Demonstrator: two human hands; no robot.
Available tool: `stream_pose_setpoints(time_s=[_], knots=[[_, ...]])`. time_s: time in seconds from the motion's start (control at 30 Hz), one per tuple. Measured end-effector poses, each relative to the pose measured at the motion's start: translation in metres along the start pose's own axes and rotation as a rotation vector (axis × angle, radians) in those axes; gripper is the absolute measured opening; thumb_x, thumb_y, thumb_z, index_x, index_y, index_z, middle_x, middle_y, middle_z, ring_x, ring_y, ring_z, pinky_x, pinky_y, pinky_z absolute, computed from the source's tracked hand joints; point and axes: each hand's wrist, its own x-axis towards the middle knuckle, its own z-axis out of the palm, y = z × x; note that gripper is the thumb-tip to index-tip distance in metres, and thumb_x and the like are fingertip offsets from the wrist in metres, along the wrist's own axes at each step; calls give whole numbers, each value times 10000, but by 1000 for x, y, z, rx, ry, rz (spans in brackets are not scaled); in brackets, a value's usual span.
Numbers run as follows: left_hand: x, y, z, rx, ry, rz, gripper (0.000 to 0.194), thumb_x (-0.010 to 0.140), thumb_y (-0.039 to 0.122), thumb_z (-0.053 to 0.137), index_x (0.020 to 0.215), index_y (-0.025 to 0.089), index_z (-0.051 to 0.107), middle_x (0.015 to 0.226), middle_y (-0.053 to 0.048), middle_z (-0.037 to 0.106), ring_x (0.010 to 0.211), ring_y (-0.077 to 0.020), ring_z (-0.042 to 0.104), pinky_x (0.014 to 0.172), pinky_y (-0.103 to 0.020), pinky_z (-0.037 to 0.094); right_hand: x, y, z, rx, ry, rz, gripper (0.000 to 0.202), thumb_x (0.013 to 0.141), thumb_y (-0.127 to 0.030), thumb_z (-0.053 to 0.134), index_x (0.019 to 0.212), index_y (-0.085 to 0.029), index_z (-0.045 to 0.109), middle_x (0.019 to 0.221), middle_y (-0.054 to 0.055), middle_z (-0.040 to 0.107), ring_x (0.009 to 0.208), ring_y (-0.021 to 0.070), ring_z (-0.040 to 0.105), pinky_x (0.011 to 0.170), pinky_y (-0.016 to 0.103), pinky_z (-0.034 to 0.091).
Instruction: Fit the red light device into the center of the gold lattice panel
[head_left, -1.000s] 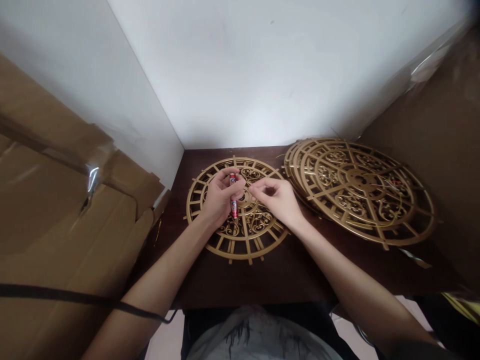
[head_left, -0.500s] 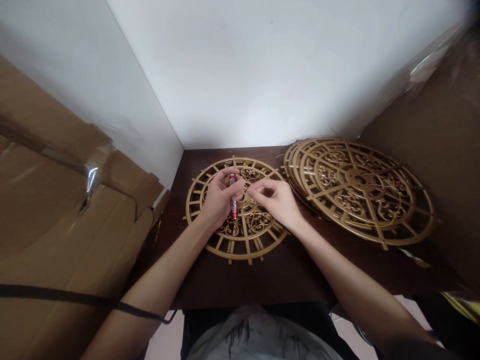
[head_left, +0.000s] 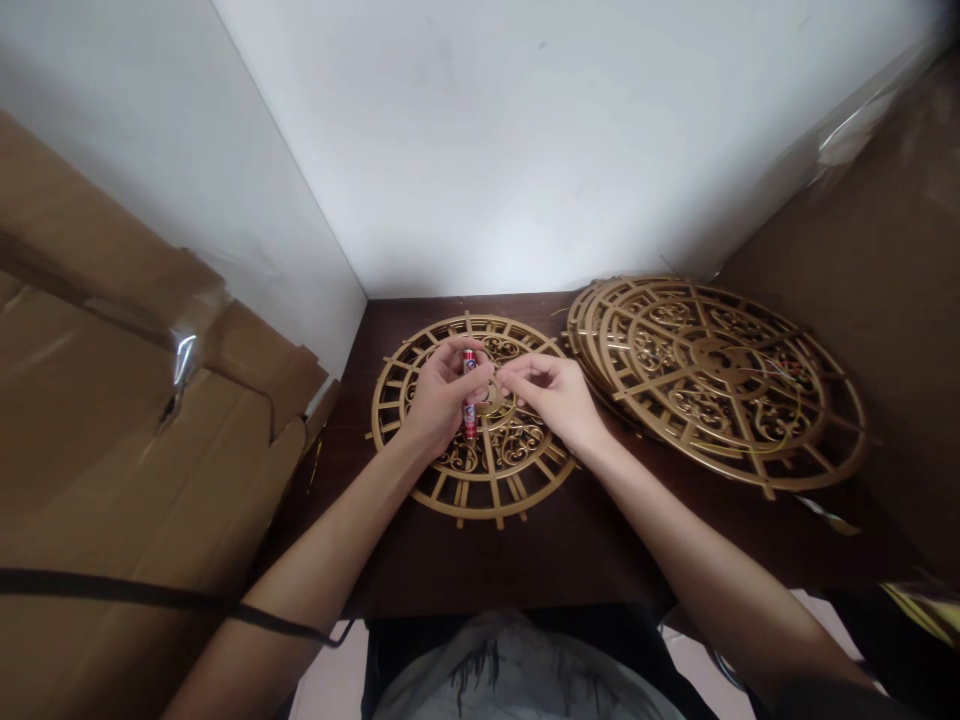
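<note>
L hand point(head_left: 439, 400) grips red tube point(head_left: 469, 395); R hand point(head_left: 551, 395) pinched, contents hidden; gold disc point(head_left: 480, 470) centre covered.

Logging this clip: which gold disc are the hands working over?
The single gold disc lying alone, under both hands; the others sit untouched in a stack to its right.

Light is dim and warm over the dark brown wooden surface point(head_left: 487, 560), while the plain white back wall point(head_left: 525, 150) glows brightest, lit from above. The round gold filigree disc point(head_left: 480, 470) and the stack of gold filigree discs point(head_left: 720, 380) catch soft glints. Clear tape on the brown cardboard box point(head_left: 112, 430) throws a small glare (sharp, white). Wide-lens distortion bends the edges; the right side, top corner especially, blurs, and the bottom is shadowed.
</note>
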Motion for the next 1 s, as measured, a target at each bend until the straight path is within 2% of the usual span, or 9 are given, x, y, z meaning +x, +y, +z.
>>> stream_pose_setpoints(time_s=[0.13, 0.37, 0.67, 1.0], knots=[[-1, 1, 1, 1, -3, -3, 257, 663, 122, 716, 871, 171, 573, 695, 34, 527, 475, -20, 414, 446, -171, 317, 1, 0, 0, 19, 14, 19, 144, 697, -282, 681, 715, -140, 659, 601, 6, 639, 517, 82, 500, 516, 229, 399], [0, 2, 2, -6, 31, 21, 256, 656, 115, 706, 868, 171, 574, 699, 38, 531, 471, -14, 406, 445, -168, 300, 0, -1, 0, -30, -2, 11, 213, 703, -350, 688, 695, -139, 659, 558, -8, 588, 492, 76, 448, 473, 220, 344], [1, 1, 1, 0, 27, 39, 239, 682, 155, 717, 877, 175, 579, 707, 37, 521, 497, -18, 402, 461, -171, 311, 0, -2, -1, -58, -9, 2, 172, 719, -306, 674, 703, -136, 659, 541, -24, 545, 491, 74, 424, 483, 228, 324], [0, 0, 1, 13, 23, 57, 181, 701, 147, 707, 826, 171, 579, 743, 19, 528, 508, -21, 424, 453, -169, 310, -1, 0, -1, -71, -28, -39, 168, 744, -298, 661, 739, -131, 670, 573, -9, 583, 517, 82, 460, 515, 238, 355]])
